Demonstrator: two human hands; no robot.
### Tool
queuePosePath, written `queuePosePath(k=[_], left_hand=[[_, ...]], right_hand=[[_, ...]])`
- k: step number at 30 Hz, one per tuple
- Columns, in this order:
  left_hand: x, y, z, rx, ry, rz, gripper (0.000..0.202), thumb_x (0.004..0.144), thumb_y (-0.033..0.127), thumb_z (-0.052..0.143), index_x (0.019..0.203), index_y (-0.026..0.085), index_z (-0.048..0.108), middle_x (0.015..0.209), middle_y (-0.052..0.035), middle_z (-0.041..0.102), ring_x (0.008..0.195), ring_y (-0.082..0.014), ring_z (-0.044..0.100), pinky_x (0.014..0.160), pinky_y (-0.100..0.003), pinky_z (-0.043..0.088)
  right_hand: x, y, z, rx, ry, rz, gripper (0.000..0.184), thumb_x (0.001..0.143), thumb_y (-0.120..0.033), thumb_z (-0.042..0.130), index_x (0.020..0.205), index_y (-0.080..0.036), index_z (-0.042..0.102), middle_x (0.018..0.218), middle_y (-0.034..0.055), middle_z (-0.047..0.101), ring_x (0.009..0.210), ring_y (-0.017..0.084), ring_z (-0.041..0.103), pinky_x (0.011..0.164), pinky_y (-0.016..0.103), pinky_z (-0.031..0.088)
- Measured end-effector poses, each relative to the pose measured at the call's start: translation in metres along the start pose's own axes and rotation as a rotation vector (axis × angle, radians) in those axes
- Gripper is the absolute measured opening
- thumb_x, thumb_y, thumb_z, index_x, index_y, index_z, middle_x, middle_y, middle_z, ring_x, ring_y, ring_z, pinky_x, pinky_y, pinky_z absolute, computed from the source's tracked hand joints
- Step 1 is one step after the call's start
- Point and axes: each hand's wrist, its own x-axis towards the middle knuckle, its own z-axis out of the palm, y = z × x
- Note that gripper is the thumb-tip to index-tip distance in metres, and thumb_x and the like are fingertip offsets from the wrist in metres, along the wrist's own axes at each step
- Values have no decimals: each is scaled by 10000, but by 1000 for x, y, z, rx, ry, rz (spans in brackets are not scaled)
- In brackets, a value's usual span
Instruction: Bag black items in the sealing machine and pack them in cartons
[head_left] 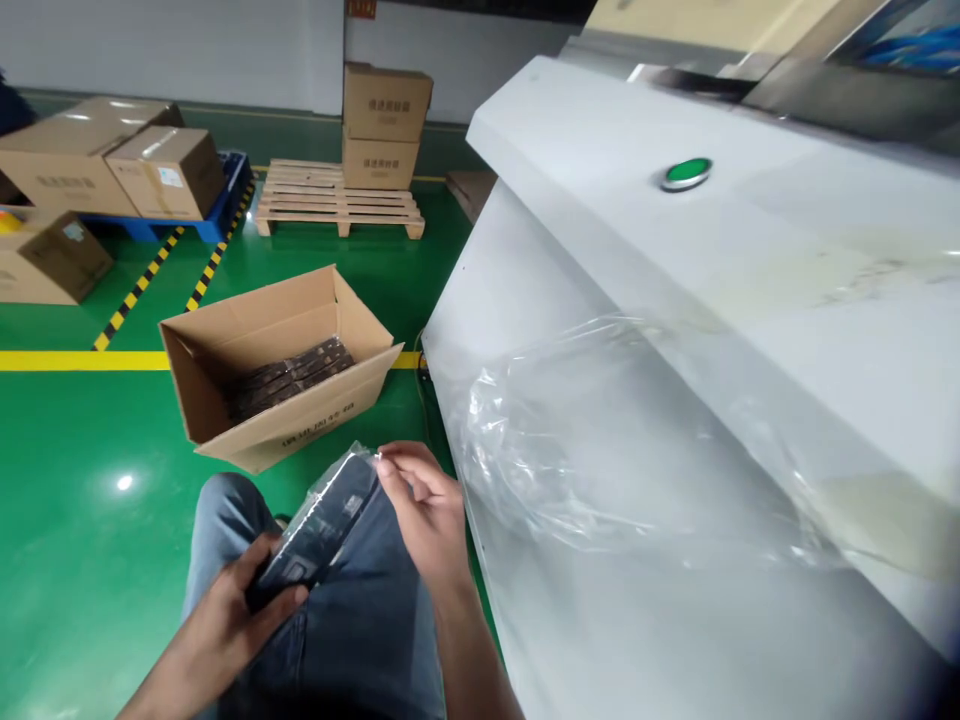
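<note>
- Workpiece: one flat black package (319, 525) inside a clear plastic bag, held between both hands above the person's jeans (360, 640).
- Left hand (225, 620): fingers (259, 565) curled closed around the package's lower end.
- Right hand (424, 510): fingertips (390, 462) pressed together with the thumb, pinching the bag's upper end.
- Right of hands: one white machine housing (750, 250) with one green button (686, 173); clear plastic film (592, 440) lies over its sloped face.
- Ahead on the green floor: one open cardboard carton (247, 350) holding several dark packages (289, 378); exact count cannot be determined.
- Far: one wooden pallet (337, 200); two stacked cardboard cartons (382, 125) at its far edge.
</note>
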Motion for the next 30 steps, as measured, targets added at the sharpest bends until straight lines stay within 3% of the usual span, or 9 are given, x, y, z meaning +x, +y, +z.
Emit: queuePosePath(k=[3, 6, 9, 13, 19, 26, 30], left_hand=[[0, -4, 3, 45, 81, -40, 545, 861, 696, 650, 1131, 222, 661, 911, -52, 761, 764, -232, 692, 738, -307, 564], [-2, -5, 4, 73, 113, -5, 485, 879, 675, 629, 1085, 237, 652, 850, -31, 749, 663, -213, 657, 662, -301, 551], [-3, -6, 3, 86, 102, 45, 410, 894, 631, 647, 1048, 251, 653, 836, -25, 739, 692, -218, 668, 694, -297, 562], [-3, -18, 2, 106, 53, 27, 447, 907, 639, 643, 1129, 251, 642, 859, -33, 761, 717, -237, 702, 753, -325, 590], [6, -30, 14, 140, 139, -80, 542, 931, 654, 562, 1281, 244, 618, 1102, -129, 803, 995, -336, 773, 782, -362, 576], [15, -6, 24, 232, 94, -104, 402, 981, 579, 447, 1200, 253, 533, 930, -109, 792, 851, -326, 770, 704, -353, 498], [23, -16, 16, 288, 198, -189, 444, 986, 592, 403, 1198, 227, 539, 862, -120, 770, 818, -339, 762, 711, -371, 500]], right_hand=[[2, -5, -2, -119, 86, -95, 186, 954, -321, 703, 807, -213, 737, 899, 58, 723, 877, 189, 708, 800, 328, 611], [2, -9, -2, -199, 123, -140, 142, 975, -290, 664, 877, -215, 735, 885, 46, 722, 834, 170, 684, 789, 316, 594], [4, -12, -1, -248, 63, -106, 136, 957, -307, 692, 1018, -216, 773, 909, 42, 757, 789, 156, 673, 758, 296, 588], [5, -13, 1, -252, -7, -102, 124, 938, -294, 720, 894, -213, 803, 802, 27, 761, 714, 157, 679, 679, 284, 581], [-1, -14, 2, -468, 28, -352, 101, 967, -218, 710, 926, -251, 795, 862, 43, 792, 819, 197, 743, 783, 363, 596], [-4, -19, 3, -645, 72, -480, 96, 1000, -181, 671, 991, -234, 751, 878, 46, 787, 842, 201, 755, 821, 362, 589], [-11, -30, -3, -609, 114, -475, 116, 984, -153, 679, 1004, -238, 755, 890, 45, 784, 831, 193, 754, 794, 334, 604]])
